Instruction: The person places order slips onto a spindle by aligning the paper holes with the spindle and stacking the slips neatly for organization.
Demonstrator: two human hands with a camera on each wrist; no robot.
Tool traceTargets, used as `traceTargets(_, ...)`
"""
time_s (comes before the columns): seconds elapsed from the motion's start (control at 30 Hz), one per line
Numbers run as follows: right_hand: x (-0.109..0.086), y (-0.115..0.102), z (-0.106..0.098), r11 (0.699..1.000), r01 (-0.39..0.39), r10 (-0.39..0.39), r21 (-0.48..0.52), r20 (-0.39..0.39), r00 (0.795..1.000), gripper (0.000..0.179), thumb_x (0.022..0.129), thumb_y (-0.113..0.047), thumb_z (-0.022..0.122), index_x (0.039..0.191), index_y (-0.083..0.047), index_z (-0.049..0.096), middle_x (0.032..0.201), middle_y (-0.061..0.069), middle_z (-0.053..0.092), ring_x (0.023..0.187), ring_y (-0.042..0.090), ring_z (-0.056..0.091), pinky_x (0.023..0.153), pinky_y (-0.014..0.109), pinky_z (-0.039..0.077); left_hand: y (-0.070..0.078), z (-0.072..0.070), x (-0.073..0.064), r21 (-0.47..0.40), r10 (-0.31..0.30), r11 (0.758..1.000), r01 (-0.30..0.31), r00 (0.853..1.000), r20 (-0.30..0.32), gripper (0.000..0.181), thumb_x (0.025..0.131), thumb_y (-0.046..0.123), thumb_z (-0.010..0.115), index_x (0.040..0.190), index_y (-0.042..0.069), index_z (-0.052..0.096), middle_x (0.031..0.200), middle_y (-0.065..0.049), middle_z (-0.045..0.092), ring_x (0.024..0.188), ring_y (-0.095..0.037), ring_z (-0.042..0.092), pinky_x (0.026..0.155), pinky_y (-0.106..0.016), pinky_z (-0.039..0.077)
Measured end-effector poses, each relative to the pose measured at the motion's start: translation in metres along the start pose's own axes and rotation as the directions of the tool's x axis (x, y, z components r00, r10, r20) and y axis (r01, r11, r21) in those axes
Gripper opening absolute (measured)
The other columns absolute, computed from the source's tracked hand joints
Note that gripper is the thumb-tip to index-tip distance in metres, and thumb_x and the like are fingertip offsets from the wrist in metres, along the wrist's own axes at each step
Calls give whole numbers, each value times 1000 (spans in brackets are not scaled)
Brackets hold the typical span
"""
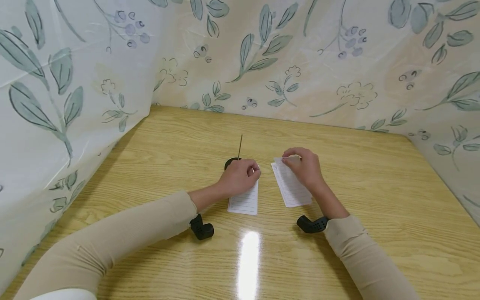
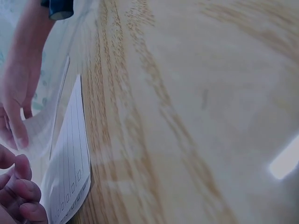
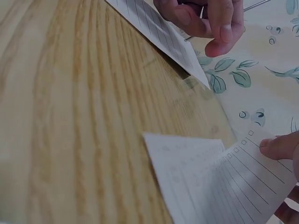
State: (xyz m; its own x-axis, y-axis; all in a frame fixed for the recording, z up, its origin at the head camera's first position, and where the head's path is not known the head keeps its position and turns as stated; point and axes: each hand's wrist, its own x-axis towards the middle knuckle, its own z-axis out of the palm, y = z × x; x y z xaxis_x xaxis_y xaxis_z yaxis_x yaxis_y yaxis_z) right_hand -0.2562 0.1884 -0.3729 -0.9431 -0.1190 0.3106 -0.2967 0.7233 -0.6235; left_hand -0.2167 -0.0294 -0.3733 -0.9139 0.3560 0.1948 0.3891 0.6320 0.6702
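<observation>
My right hand (image 1: 304, 166) pinches the top edge of a lined checklist sheet (image 3: 254, 172), thumb on its printed face and fingers beneath. That sheet curves up from the right-hand stack of checklist sheets (image 1: 292, 191) on the table. My left hand (image 1: 241, 177) is over the left-hand stack of sheets (image 1: 243, 205), its fingers loosely curled with nothing visible between them. Just beyond it stands a bill spike (image 1: 240, 146), a thin upright rod on a round black base (image 1: 228, 162). The left hand hides part of the base and the top of the left stack.
The wooden table (image 1: 168, 146) carries both stacks. A leaf-patterned curtain (image 1: 240, 54) closes off the back and sides. Black wrist devices (image 1: 202, 230) sit at both cuffs, low over the table. Light glares on the tabletop in front.
</observation>
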Motion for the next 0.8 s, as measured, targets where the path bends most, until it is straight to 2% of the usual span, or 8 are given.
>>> traceTargets(0.13,-1,0,-2,1000,3,-3,6,-7,1000,12,86,-19,64,95,-11,66,101,9,67,106,27,57,92,45,41,0,0,0,-2,7,1000,-7,1000,2,14,91,23,52,87,14,63,66,4,53,58,-10,46,55,-21,36)
traceTargets(0.3,-3,-5,-5,999,-29,29,37,12,1000,15,87,-22,62,98,-12,64,103,10,65,105,27,56,90,46,42,0,-2,1,-11,17,1000,-17,1000,-5,14,91,21,51,87,14,63,67,3,53,59,-11,46,57,-22,37)
traceTargets(0.43,-3,-14,-5,993,-77,75,84,33,997,17,87,-24,62,99,-12,64,107,11,63,98,27,57,81,42,45,0,-5,1,-22,19,1000,-20,1000,-15,13,91,19,51,86,14,62,68,3,53,60,-11,46,57,-22,36)
traceTargets(0.6,-2,-25,-4,981,-133,125,143,64,990,20,86,-26,63,100,-13,64,109,10,61,90,25,56,72,34,45,0,-10,0,-37,12,999,-13,1000,-18,13,91,18,51,85,15,62,68,3,51,60,-12,44,57,-22,35)
traceTargets(0.8,-2,-39,-3,951,-179,163,253,82,983,22,85,-26,64,100,-11,64,110,8,60,91,22,54,74,31,45,-3,-17,-4,-46,4,999,-5,1000,-23,14,91,18,51,82,14,60,66,2,49,60,-12,42,56,-22,34)
